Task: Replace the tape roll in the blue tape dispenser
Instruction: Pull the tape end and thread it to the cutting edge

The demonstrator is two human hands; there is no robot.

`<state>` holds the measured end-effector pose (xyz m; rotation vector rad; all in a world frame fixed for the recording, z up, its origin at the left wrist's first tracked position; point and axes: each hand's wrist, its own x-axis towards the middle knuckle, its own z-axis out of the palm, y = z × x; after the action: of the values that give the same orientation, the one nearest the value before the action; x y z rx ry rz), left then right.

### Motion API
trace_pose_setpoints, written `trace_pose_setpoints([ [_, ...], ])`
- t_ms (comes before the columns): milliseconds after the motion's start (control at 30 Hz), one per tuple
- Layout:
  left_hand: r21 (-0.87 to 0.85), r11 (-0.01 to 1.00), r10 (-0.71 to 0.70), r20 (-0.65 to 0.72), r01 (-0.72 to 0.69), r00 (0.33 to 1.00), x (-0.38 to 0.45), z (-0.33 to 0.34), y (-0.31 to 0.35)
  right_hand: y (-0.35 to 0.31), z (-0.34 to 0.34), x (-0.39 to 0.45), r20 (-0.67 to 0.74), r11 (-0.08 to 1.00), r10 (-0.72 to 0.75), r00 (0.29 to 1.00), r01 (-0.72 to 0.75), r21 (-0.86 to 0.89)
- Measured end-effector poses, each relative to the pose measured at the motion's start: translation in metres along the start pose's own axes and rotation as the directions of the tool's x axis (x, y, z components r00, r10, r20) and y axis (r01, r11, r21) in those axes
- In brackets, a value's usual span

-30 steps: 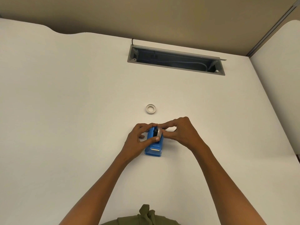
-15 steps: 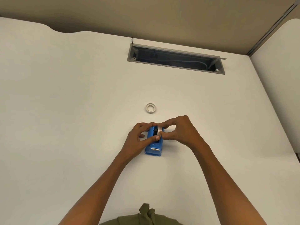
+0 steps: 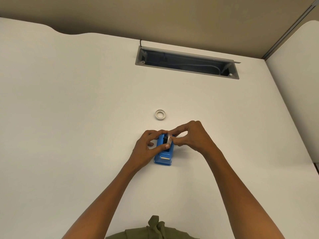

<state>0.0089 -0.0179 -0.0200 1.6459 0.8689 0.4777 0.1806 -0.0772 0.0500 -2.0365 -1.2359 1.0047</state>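
A blue tape dispenser (image 3: 163, 155) is being kept flat on the white worktop (image 3: 69, 118), near the middle of the view, with its metal cutter end turned toward the person. The dispenser is being steadied by the left hand (image 3: 146, 149): the thumb is being laid across its top and left side, and the remaining fingers (image 3: 156, 132) are being curled round its far end, closed narrowly on the body. A whitish tape roll (image 3: 169, 138) is being held upright at the dispenser's far, upper part by the right hand (image 3: 191, 137), pinched on its edge between thumb and forefinger, with the other fingers being kept bent close behind. Whether the roll is being seated fully in its cradle cannot be told, since most of it is being hidden by both hands. A dark slot is being shown just in front of the roll, between the two thumbs.

A second ring (image 3: 160, 115), pale and thin-walled, is being left lying flat on the worktop just beyond the hands, apart from them and from the dispenser. Farther back, an open grey cable tray (image 3: 187, 62) is being shown recessed in the worktop, with cables lying inside. Both bare forearms are being stretched forward from the bottom edge, where a fold of olive-green clothing (image 3: 155, 228) is being seen.
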Motion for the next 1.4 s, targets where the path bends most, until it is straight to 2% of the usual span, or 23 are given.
trace_pose_setpoints([
  [300,0.003,1.000,0.005,-0.005,-0.005,1.000,0.001,0.000,-0.002,-0.002,0.001,-0.003,-0.003,1.000,0.005,1.000,-0.005,-0.027],
  [533,0.000,0.999,0.034,-0.002,-0.034,0.999,0.000,0.000,-0.003,-0.011,0.001,-0.003,0.059,0.973,-0.017,0.998,0.030,-0.230],
  [1400,0.013,0.999,0.038,-0.002,-0.038,0.999,0.001,0.001,-0.005,-0.013,0.000,-0.004,0.021,0.981,-0.001,1.000,0.005,-0.194],
])
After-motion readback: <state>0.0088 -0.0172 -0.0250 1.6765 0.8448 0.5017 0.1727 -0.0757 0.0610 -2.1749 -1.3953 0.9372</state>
